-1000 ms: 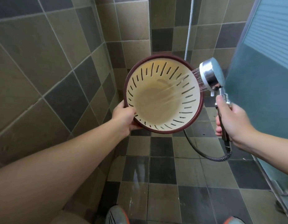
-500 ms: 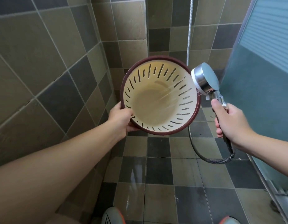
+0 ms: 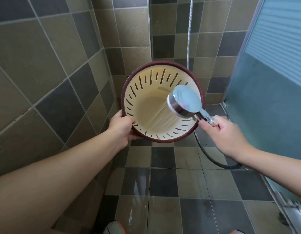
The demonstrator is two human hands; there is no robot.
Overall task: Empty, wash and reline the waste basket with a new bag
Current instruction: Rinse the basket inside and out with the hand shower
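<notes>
Here the waste basket (image 3: 153, 105) sits at the centre of the frame, held in the air above the tiled floor (image 3: 163, 183). The tiled wall (image 3: 45, 73) fills the left of the frame and meets a second tiled wall at a corner just above the basket; a frosted glass panel (image 3: 273, 98) closes the right side. Open floor lies below the basket, toward the lower centre of the frame.

The basket is tipped on its side: its open mouth faces the camera and its long axis runs away from the viewer toward the corner. The rim is dark red, the inner wall cream with radial slots. Inside, only water spray is visible, striking the base and lower wall.

The left hand (image 3: 122, 126) is closed on the lower left of the rim, thumb inside, fingers behind. The right hand (image 3: 225, 132) is wrapped around the handle of the shower head (image 3: 185, 100), whose face points into the basket from its right edge, overlapping the rim. The hose (image 3: 212, 157) loops below the right wrist. Shoe tips (image 3: 112, 227) show at the bottom edge.
</notes>
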